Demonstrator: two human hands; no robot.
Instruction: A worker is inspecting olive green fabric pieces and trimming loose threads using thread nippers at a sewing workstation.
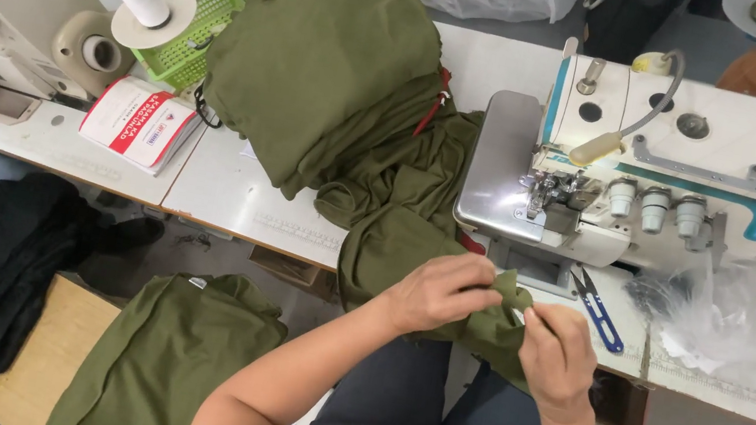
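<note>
A: Where does the olive cloth point(373, 242) sit relative to the fingers?

B: Right between them. The left hand point(439, 293) has its fingers closed over a fold, and the right hand point(558, 352) pinches the edge just beside it, fingers narrow. Both hands hold it at the desk point(228, 199) edge.

A: And the long run of it?

B: It trails up and away to the left of the fingers, toward the heap. The overlock machine point(606, 178) stands just beyond; blue snips point(597, 310) lie nearest the right hand.
</note>
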